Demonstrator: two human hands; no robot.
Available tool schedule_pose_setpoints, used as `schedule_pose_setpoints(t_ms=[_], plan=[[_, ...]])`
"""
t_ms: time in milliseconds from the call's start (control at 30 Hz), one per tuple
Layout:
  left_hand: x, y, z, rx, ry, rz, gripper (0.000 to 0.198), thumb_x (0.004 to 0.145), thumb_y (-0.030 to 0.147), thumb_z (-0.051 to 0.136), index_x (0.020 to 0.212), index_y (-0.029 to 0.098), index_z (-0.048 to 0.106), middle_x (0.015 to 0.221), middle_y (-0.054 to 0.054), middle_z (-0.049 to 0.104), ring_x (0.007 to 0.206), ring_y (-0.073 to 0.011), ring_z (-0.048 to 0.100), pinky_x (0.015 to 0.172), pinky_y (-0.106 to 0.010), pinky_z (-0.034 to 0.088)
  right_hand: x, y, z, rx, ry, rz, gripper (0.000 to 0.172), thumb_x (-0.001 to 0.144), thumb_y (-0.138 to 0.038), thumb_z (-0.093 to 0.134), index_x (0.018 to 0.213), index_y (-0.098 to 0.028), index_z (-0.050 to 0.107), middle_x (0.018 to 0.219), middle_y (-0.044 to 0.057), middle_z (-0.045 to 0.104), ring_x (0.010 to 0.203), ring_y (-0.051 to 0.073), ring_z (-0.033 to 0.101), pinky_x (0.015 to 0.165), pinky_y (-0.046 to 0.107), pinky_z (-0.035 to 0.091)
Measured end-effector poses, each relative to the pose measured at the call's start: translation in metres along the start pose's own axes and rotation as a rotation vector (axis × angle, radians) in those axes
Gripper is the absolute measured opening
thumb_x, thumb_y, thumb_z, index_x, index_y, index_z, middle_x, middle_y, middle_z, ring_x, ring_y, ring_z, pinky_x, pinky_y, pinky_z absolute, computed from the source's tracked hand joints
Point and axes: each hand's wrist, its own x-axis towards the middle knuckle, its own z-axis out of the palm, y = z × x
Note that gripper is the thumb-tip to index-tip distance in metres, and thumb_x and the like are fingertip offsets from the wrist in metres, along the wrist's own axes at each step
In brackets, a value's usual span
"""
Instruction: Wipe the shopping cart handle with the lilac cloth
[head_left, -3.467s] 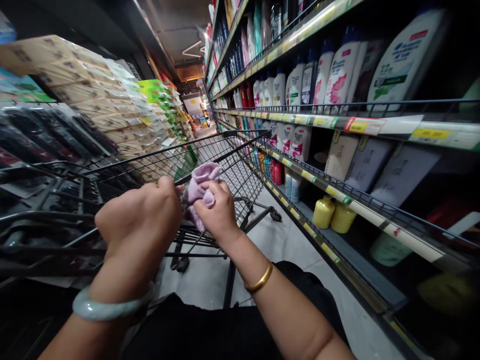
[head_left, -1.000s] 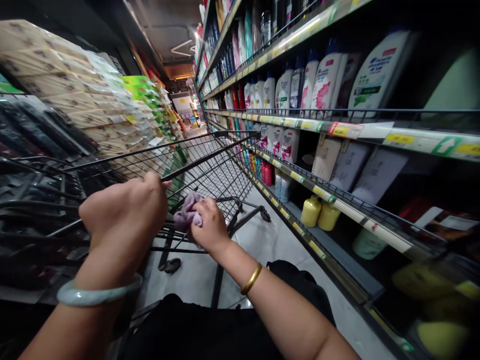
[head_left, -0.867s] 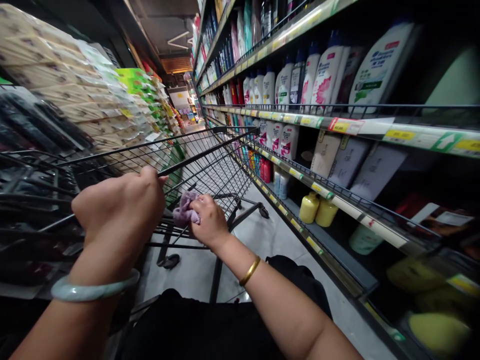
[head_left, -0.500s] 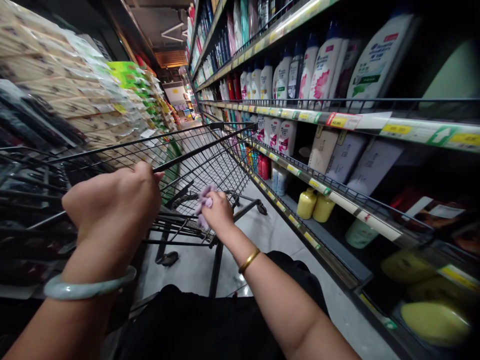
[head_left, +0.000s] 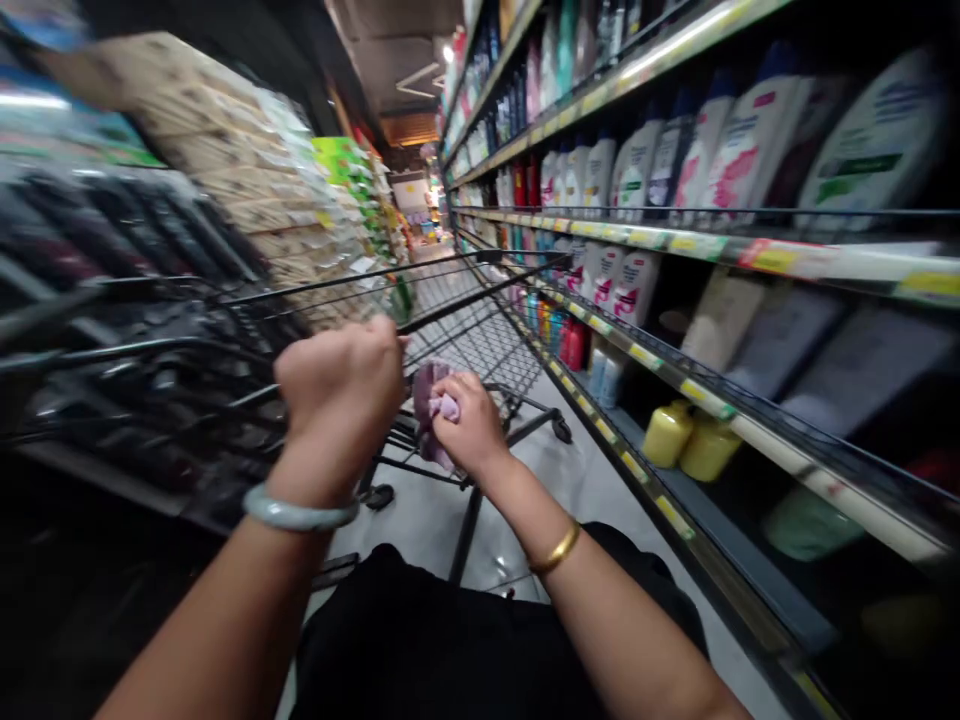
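A black wire shopping cart (head_left: 480, 330) stands in the aisle right in front of me. My left hand (head_left: 341, 385) is closed in a fist on the cart's near rim, a pale green bangle on the wrist. My right hand (head_left: 469, 425) is closed on a crumpled lilac cloth (head_left: 431, 405) pressed against the cart's near end. A gold bangle sits on the right wrist. The picture is smeared by motion.
Shelves of shampoo bottles (head_left: 637, 170) run along the right, with yellow bottles (head_left: 679, 440) low down. Stacked tissue packs (head_left: 247, 200) fill the left side. More black carts (head_left: 112, 400) are nested at the left. The grey floor (head_left: 540, 480) runs between them.
My view has swung left and blurred. The right hand has carried the cloth back along the cart's near end toward the left hand, which stays on the rim.
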Motion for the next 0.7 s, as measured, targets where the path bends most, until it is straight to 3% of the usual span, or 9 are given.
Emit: schedule_pose_setpoints(t_ms=[100,300,400,467,533,633,700], plan=[[0.001,0.000,0.001,-0.024,-0.006,-0.013,0.045,0.104,0.038,0.029,0.102,0.014,0.066,0.083,-0.018,0.071,0.080,-0.0334,0.070,0.065,-0.036,0.037,-0.009,-0.015,0.005,0.041,0.034,-0.190,0.014,0.085,-0.023,0.063,0.097,-0.022,0.071,0.116,0.008,0.063,0.102,0.021,0.062,0.090,0.031,0.051],[-0.002,-0.001,0.002,-0.021,0.004,0.015,0.042,0.105,0.032,0.031,0.104,0.013,0.068,0.086,-0.018,0.072,0.085,-0.0333,0.071,0.067,-0.038,0.041,-0.013,0.006,0.012,-0.182,0.017,0.031,0.018,0.088,-0.021,0.060,0.100,-0.021,0.073,0.108,0.010,0.064,0.088,0.022,0.060,0.080,0.033,0.051],[-0.009,-0.006,-0.001,-0.045,0.080,0.152,0.040,0.103,0.027,0.037,0.122,0.009,0.068,0.104,-0.020,0.074,0.098,-0.0315,0.070,0.080,-0.041,0.049,-0.013,-0.019,0.008,-0.014,0.090,-0.112,0.022,0.086,-0.023,0.063,0.106,-0.019,0.071,0.112,0.011,0.062,0.096,0.022,0.062,0.086,0.033,0.053],[-0.016,-0.015,-0.011,-0.092,0.149,0.267,0.045,0.102,0.025,0.040,0.138,0.011,0.063,0.123,-0.019,0.073,0.114,-0.0301,0.067,0.096,-0.043,0.050,-0.014,-0.036,0.008,0.103,0.127,-0.266,0.031,0.084,-0.027,0.066,0.113,-0.018,0.070,0.115,0.011,0.061,0.102,0.023,0.062,0.091,0.034,0.054],[-0.026,-0.029,-0.030,-0.121,0.204,0.306,0.046,0.103,0.029,0.042,0.142,0.016,0.062,0.133,-0.014,0.072,0.123,-0.0285,0.064,0.109,-0.044,0.047,-0.014,-0.041,0.011,0.134,0.136,-0.329,0.032,0.084,-0.028,0.067,0.115,-0.019,0.070,0.116,0.011,0.062,0.101,0.023,0.062,0.091,0.034,0.055],[-0.042,-0.060,-0.064,-0.096,0.246,0.274,0.040,0.103,0.039,0.046,0.130,0.024,0.070,0.133,-0.006,0.073,0.127,-0.0273,0.062,0.121,-0.048,0.038,-0.007,-0.018,0.015,0.022,0.106,-0.171,0.022,0.083,-0.023,0.065,0.103,-0.021,0.074,0.115,0.010,0.062,0.095,0.021,0.062,0.084,0.032,0.052],[-0.050,-0.087,-0.080,-0.123,0.251,0.143,0.038,0.099,0.049,0.052,0.124,0.029,0.072,0.134,-0.002,0.072,0.134,-0.0284,0.058,0.126,-0.050,0.032,-0.002,0.002,0.013,-0.073,0.059,0.009,0.019,0.083,-0.022,0.064,0.099,-0.022,0.074,0.111,0.008,0.063,0.088,0.020,0.060,0.078,0.030,0.050]])
